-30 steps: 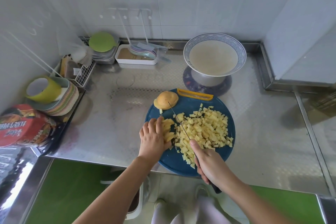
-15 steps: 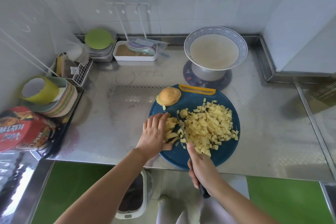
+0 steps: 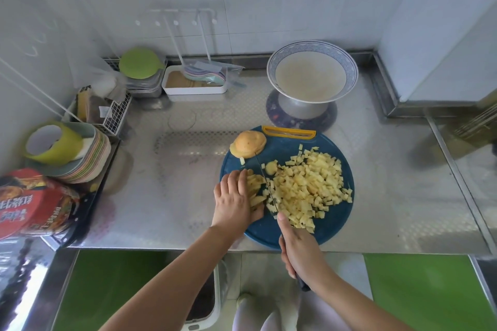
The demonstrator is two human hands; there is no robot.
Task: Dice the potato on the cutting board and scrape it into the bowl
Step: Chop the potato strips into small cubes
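Curling over the potato strips (image 3: 255,190), the left hand (image 3: 236,198) pins them down. Just right of those fingertips runs the knife (image 3: 265,181), its handle clamped in the right hand (image 3: 301,252). Diced potato (image 3: 309,188) piles beyond the blade on the blue cutting board (image 3: 285,148), and the bowl (image 3: 312,80) sits well past the fingertips.

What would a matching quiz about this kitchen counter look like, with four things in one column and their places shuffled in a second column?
Things
1. bowl
2. knife
3. potato end piece
4. potato cubes

Places
A. at the far left edge of the board
B. gripped in the right hand
C. heaped on the board, right of the knife
D. behind the board, up on a stand

Pairs: 1-D, 2-B, 3-A, 4-C
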